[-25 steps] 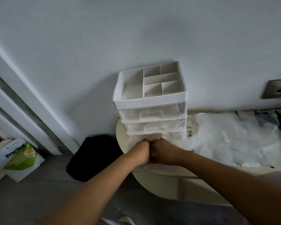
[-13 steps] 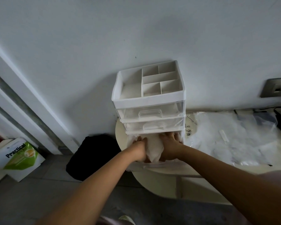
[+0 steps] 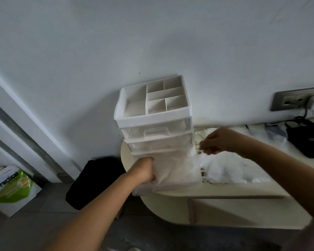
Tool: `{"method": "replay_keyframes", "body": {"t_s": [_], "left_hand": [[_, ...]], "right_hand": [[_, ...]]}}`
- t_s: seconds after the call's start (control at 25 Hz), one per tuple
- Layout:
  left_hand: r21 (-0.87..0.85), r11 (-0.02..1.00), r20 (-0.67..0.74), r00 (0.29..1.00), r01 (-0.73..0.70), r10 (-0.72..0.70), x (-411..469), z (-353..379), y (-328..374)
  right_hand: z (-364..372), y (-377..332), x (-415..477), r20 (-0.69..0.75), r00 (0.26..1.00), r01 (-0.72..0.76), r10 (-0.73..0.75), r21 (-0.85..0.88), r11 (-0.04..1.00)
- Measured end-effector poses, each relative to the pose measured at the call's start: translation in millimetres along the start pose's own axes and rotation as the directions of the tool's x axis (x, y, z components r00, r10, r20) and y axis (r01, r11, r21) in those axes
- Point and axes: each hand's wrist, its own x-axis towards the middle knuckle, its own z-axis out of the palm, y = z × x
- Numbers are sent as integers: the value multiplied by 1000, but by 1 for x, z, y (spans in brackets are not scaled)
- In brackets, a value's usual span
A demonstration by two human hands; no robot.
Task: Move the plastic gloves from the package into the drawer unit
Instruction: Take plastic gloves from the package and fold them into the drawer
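Left hand [image 3: 143, 171] grips plastic gloves [image 3: 172, 167] in the open bottom drawer [image 3: 147, 190] of the drawer unit [image 3: 153, 121] — right hand [image 3: 218, 142], just beside the unit, pinches the package [image 3: 227, 172]

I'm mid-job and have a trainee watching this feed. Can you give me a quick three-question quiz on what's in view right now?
1. Multiple choice: the left hand holds plastic gloves in which part of the drawer unit? A) the divided top tray B) the shut drawer with the handle C) the pulled-out bottom drawer
2. True or false: the package lies to the left of the drawer unit.
3. Fill in: the hand over the package is the ____ hand.

Key: 1 C. 2 false, the package lies to the right of the drawer unit. 3 right hand.
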Motion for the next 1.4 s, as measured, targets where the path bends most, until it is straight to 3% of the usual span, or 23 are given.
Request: {"method": "replay_keyframes", "body": {"t_s": [0.08,0.12,0.2,0.24,0.36,0.48,0.56,0.72,0.84,1.0,1.24,1.4], "left_hand": [[-86,995,-158,987,-46,32,-7,-9,9],[-105,990,-251,965,-99,70,-11,-12,18],[-93,976,-385,911,-199,149,-19,-15,42],[-87,964,-423,885,-253,194,-23,-14,56],[-162,893,-453,835,-421,311,-22,-2,105],[-236,817,-424,812,-526,401,-12,16,157],[-231,814,-364,823,-534,436,-6,30,185],[-129,878,-130,885,-462,447,10,66,217],[-34,913,17,913,-406,407,17,89,224],[-10,915,-19,915,-403,403,20,105,222],[-45,917,-74,917,-396,392,20,113,221],[-10,924,-60,923,-381,380,23,116,222]], "right_hand": [[-35,37,1,-259,966,-85,13,-270,959],[-50,58,0,-356,934,-179,12,-441,879],[-74,96,-7,-429,903,-322,33,-624,712],[-81,115,-10,-435,898,-357,64,-637,683],[-91,146,-26,-418,902,-379,107,-651,657],[-96,158,-36,-398,917,-286,22,-618,732],[-96,156,-43,-339,940,-164,-40,-551,818],[-87,156,-55,-84,995,-88,48,-595,799],[-84,165,-63,-207,977,-73,-55,-562,824],[-76,159,-69,-358,921,-147,-152,-684,715],[-96,148,-70,-476,870,-124,-125,-457,881],[-118,128,-81,-661,736,-60,-146,-278,959]]}}
